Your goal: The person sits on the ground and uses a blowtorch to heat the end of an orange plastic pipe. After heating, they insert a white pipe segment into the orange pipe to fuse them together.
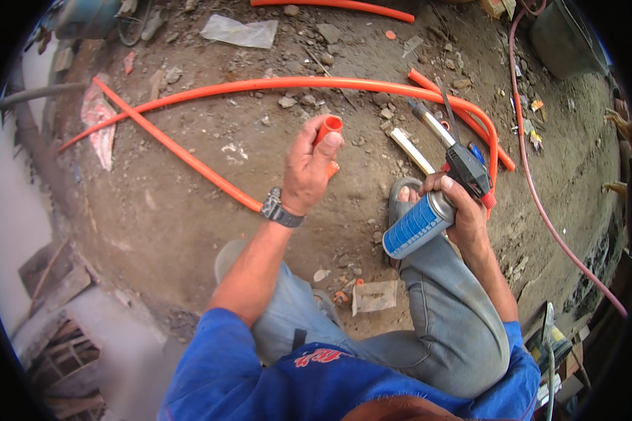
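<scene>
My left hand (304, 168), a dark watch on its wrist, is closed around an orange plastic pipe (332, 124) whose round open end points up past my thumb. A second bit of orange shows below my fingers; whether it is the same pipe is hidden. My right hand (463, 214) grips a gas blowtorch (416, 228) near the neck of its blue can. The torch's black head and metal nozzle point up and to the left, away from me. A long orange pipe (260, 83) curves across the ground beyond both hands, with one straight length running toward my left wrist.
Another orange pipe (337, 5) lies at the far edge. A white strip (413, 151) rests by my sandal. A pink hose (534, 179) runs along the right, below a dark bucket (565, 42). Stones and plastic scraps (240, 31) litter the dirt ground.
</scene>
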A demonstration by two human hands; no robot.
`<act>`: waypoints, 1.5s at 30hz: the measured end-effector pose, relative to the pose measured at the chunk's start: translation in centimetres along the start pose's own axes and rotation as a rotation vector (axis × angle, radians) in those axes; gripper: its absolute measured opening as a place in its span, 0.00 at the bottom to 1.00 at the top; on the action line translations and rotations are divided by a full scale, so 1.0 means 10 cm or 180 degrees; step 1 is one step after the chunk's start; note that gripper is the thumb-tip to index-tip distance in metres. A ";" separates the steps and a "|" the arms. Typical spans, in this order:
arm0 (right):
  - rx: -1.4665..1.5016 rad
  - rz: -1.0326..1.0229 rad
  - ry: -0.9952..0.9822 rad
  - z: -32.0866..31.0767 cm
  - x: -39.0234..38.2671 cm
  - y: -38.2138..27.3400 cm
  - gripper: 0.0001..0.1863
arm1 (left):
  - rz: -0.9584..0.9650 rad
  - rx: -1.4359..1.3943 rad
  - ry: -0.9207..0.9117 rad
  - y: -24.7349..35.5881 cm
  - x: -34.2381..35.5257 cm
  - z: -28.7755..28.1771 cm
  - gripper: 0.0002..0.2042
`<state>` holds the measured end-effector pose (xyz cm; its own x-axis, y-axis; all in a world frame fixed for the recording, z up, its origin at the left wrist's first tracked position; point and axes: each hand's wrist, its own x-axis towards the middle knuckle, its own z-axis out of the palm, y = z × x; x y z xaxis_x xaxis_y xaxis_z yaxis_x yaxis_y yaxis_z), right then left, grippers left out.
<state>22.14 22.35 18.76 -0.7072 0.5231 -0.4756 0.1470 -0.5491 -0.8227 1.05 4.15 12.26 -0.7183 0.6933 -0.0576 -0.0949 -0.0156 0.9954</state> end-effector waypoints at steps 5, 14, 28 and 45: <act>0.0049 0.0051 -0.0158 -0.03 -0.01 0.05 0.16 | 0.0182 0.0113 -0.0001 -0.03 0.01 -0.02 0.17; -0.0057 0.0481 -0.0357 0.02 0.09 0.00 0.17 | -0.0319 -0.0076 0.0168 0.04 0.15 -0.04 0.16; -0.0980 0.0112 -0.1286 0.27 0.15 -0.16 0.17 | -0.0718 0.0790 0.0164 0.10 0.10 -0.11 0.13; -0.0914 0.0313 -0.0937 0.33 0.13 -0.09 0.17 | -0.0478 0.0586 0.0120 0.03 0.11 -0.11 0.15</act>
<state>18.78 21.34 19.90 -0.8415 0.2459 -0.4810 0.3808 -0.3615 -0.8511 -0.55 4.15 12.45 -0.7313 0.6505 -0.2053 -0.0777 0.2196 0.9725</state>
